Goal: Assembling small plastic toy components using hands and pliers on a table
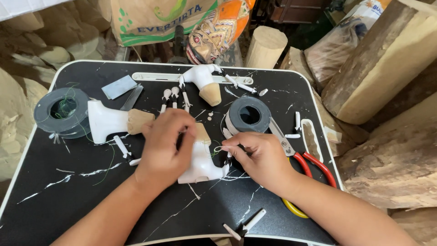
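Here, at the centre of the black tray table (68, 191), the left hand (164, 146) lies curled over the upper part of a white-painted wooden puppet torso (202, 164), fingers clenched around it, while the right hand (259, 157) at its 3 o'clock pinches a thin pale thread (217, 148) at the torso's edge between thumb and forefinger. Around the hands lie a second white torso piece (109, 120) at 10 o'clock, a third (205, 82) at 12 o'clock, a roll of grey tape (248, 114) at 1 o'clock, another tape roll (61, 111) at 9 o'clock, and red-handled pliers (302, 159) at 3 o'clock
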